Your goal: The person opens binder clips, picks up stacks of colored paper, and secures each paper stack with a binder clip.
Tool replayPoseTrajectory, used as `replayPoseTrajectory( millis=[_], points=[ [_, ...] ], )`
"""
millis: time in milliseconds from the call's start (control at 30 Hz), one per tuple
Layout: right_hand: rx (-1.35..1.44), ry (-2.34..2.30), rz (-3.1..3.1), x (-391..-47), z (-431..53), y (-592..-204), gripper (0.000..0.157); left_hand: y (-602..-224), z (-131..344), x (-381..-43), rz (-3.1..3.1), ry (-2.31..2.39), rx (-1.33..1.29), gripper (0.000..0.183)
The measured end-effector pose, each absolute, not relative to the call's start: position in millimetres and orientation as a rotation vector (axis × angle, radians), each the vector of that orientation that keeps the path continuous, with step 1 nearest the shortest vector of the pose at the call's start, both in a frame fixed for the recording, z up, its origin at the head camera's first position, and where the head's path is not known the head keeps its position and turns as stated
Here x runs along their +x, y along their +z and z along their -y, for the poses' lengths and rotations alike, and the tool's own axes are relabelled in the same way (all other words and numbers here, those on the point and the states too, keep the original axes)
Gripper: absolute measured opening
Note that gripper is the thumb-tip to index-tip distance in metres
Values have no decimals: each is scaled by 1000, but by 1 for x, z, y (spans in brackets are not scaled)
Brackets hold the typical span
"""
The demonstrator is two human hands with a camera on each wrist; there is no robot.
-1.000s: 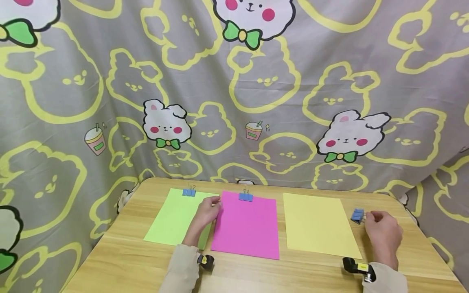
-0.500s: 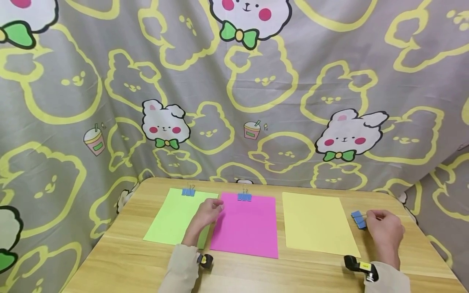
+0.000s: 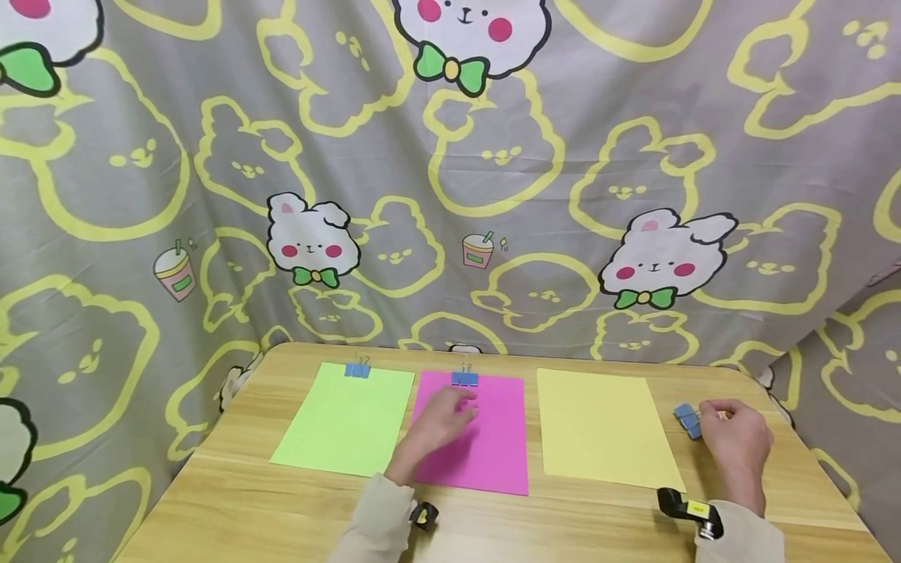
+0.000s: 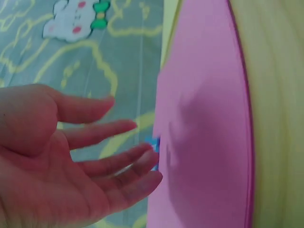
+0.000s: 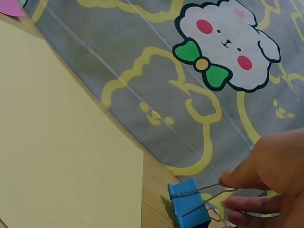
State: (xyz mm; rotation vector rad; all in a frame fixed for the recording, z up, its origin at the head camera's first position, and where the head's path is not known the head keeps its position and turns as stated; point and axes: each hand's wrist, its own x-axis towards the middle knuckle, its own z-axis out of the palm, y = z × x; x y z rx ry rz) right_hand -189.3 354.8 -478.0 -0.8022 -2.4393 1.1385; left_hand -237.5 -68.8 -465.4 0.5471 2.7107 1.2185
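My right hand (image 3: 739, 439) pinches the wire handle of a blue binder clip (image 3: 687, 422) just right of the yellow paper (image 3: 607, 430). In the right wrist view the clip's blue body (image 5: 191, 202) is close over the table, thumb at one wire end. My left hand (image 3: 436, 426) hovers over the pink paper (image 3: 496, 450), holding nothing; its fingers (image 4: 118, 164) are spread and relaxed, casting a shadow on the sheet. A second blue binder clip (image 3: 464, 379) grips the pink paper's far edge, just beyond the left fingertips.
The green paper (image 3: 338, 426) lies left of the pink one, with another blue binder clip (image 3: 357, 370) on its far edge. All three sheets lie in a row on the wooden table (image 3: 232, 500). A patterned grey curtain (image 3: 422, 172) hangs right behind the table.
My left hand has moved right, from the gap between the green and pink papers to over the pink one. The clip in my right hand has turned slightly while staying beside the yellow paper.
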Motion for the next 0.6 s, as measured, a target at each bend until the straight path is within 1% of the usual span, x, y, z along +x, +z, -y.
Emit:
replayPoseTrajectory(
  millis=[267, 500, 600],
  points=[
    [-750, 1146, 2520, -192, -355, -478, 44, -462, 25, -230, -2621, 1207, 653, 38],
    [-735, 1210, 2610, -190, -355, -477, 48, -464, -17, -233, -2642, 1036, 868, 42],
    [-719, 1210, 2621, -190, -353, -476, 49, -463, -33, -235, -2676, 962, 919, 43]
  ],
)
